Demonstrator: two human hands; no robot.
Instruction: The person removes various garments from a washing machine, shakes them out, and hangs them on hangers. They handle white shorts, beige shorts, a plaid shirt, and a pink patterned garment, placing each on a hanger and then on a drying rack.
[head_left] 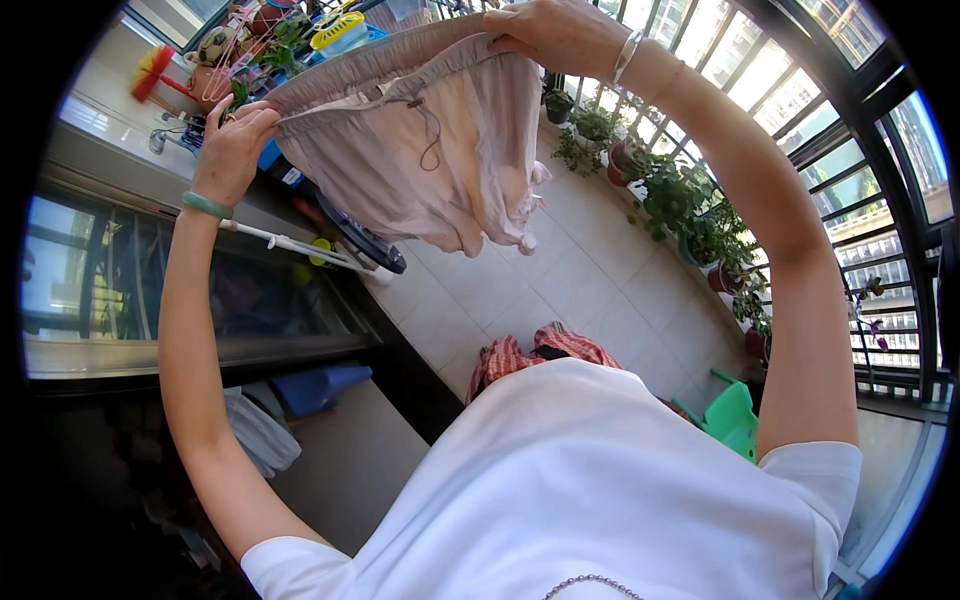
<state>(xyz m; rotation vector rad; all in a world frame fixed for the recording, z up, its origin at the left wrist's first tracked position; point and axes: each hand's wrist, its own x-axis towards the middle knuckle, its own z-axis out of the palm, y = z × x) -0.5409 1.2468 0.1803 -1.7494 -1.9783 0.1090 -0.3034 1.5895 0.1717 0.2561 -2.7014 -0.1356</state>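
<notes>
Stretched between my two hands hangs a pair of pale pinkish-grey shorts with an elastic waistband and a dark drawstring loop at the front. My left hand, below which a green bangle circles the wrist, pinches the left end of the waistband. At the waistband's right end, higher up, my right hand grips the fabric between thumb and fingers; a silver bangle is on that wrist. The legs of the shorts dangle loose over the tiled floor, their lower edges gathered and frilly.
Potted plants line the barred railing on the right. A green plastic chair stands at lower right. At left are a glass sliding door and a white pole. Cluttered baskets, including a yellow one, fill the far left.
</notes>
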